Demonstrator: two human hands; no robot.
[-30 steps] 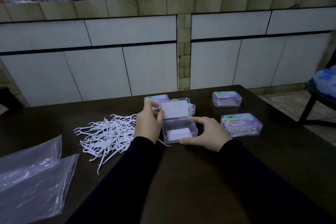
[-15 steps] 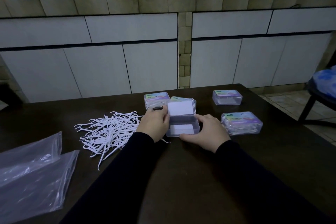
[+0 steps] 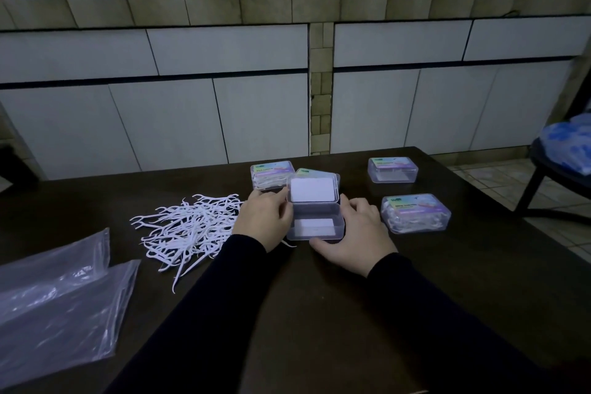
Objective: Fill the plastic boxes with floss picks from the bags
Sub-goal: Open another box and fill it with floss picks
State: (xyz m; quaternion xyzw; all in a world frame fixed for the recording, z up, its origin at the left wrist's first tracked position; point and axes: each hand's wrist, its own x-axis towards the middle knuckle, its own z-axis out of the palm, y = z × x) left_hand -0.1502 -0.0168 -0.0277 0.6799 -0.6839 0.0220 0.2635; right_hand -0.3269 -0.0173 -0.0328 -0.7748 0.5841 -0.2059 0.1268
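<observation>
Step in hand, by judgement: open box (image 3: 315, 222) set ready for filling, lid upright, nothing inside but a white card.

Far left of the box: flat bags (image 3: 57, 307) at the worktop (image 3: 351, 313) edge, apparently empty. Nearer left: loose picks (image 3: 188, 229) in a pile, just beside the left hand (image 3: 263, 221). Left grip curled against the box's left wall, fingertips near the lid. Right hand (image 3: 355, 241) with a relaxed grip, touching the right wall and front corner to steady it.

Next move likely: left hand over to the pile, gather a bunch, drop in.

Behind the box: two closed boxes, close. Right of the box: a filled box (image 3: 415, 213), near. Free room mainly in front of the box.
</observation>
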